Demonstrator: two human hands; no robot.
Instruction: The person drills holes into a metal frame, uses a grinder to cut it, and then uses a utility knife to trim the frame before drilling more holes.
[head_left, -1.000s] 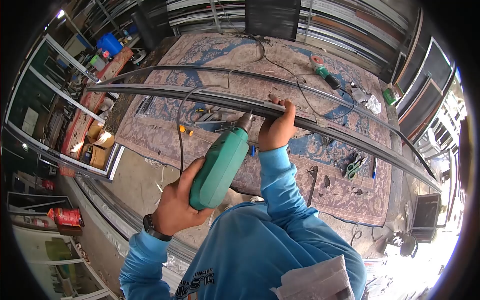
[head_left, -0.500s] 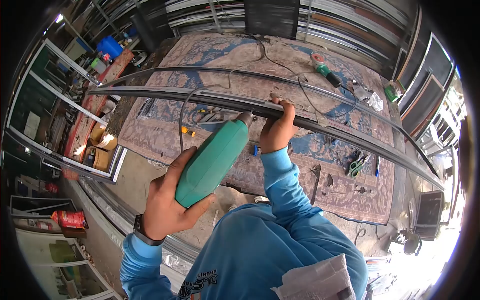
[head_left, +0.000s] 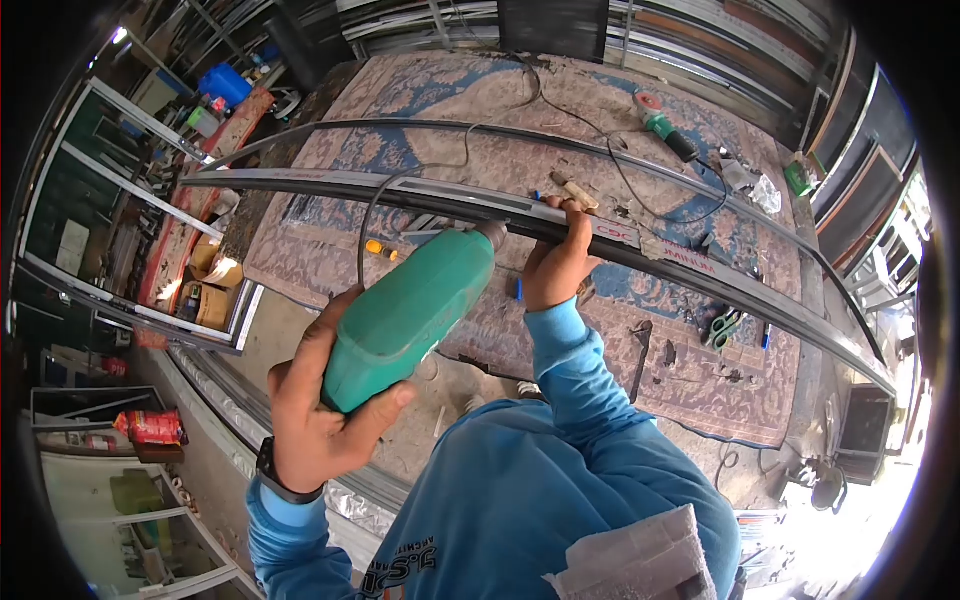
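Observation:
My left hand (head_left: pixel 318 405), a dark watch on its wrist, is wrapped round the rear of a green power drill (head_left: pixel 410 310). The drill's nose meets, or nearly meets, the near side of a long dark aluminum profile (head_left: pixel 690 262); its bit cannot be made out. Just right of that spot, my right hand (head_left: pixel 560 262) grips the profile, fingers over the top edge and palm below. Red lettering shows on the profile's upper face. Behind it, a second long aluminum bar (head_left: pixel 400 124) runs roughly parallel.
A patterned rug (head_left: pixel 720 380) covers the worktable. On it lie a green angle grinder (head_left: pixel 665 128), green-handled scissors (head_left: pixel 720 328), a yellow-handled tool (head_left: pixel 380 249) and crumpled plastic (head_left: pixel 765 195). A black cord (head_left: pixel 470 135) crosses the bars. Shelves of metal lengths (head_left: pixel 720 50) stand behind.
The drill's rear has swung slightly left and down with my left hand, its nose staying near the same spot. My right hand keeps its hold. The view has shifted a little.

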